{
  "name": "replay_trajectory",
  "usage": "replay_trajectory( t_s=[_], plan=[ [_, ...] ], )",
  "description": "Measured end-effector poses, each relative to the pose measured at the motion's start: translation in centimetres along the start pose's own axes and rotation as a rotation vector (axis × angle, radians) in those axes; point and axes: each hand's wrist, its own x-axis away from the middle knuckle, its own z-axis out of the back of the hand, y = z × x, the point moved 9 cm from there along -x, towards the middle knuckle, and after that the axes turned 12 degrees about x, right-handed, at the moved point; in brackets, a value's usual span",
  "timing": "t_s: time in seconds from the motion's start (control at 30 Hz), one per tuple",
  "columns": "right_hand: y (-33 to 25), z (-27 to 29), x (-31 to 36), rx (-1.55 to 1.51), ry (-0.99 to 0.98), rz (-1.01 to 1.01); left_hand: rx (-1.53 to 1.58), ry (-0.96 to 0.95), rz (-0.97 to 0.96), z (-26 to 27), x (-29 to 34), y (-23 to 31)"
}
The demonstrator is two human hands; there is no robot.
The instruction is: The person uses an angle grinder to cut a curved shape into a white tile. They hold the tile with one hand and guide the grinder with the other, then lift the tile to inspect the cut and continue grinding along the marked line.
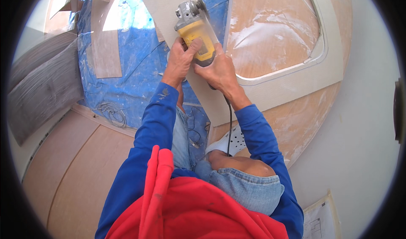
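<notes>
A yellow and grey angle grinder [195,31] is held in both my hands over a pale board [292,86]. My left hand [179,61] wraps the left side of its body, thumb on top. Around the rear end closes my right hand [220,69]. The grinder's disc [202,4] stands on edge at the far end, beside the board's opening; whether it touches the board I cannot tell. That opening has rounded corners and shows dusty plywood [270,40] beneath. A black cord [230,120] runs from the grinder toward my legs.
Blue plastic sheeting [139,65] covers the floor on the left, with wood strips [105,52] and a coiled cable [113,113] on it. A plastic-wrapped panel [46,86] leans at far left. My white perforated shoe [234,141] is near the board's edge. A pale wall [363,112] rises right.
</notes>
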Motion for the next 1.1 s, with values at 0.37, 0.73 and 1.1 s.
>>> replay_trajectory(
  t_s=[0.37,0.73,1.1],
  plan=[
    [0.8,0.0,1.4,-0.021,0.053,0.025,-0.056,-0.023,0.048,-0.5,1.3,-0.4],
    [1.4,0.3,2.6,0.026,-0.013,-0.037,0.088,-0.036,0.108,-1.5,3.0,-1.8],
    [1.2,0.1,2.6,0.044,-0.026,-0.086,0.006,-0.005,0.068,-0.7,2.9,-2.2]
  ],
)
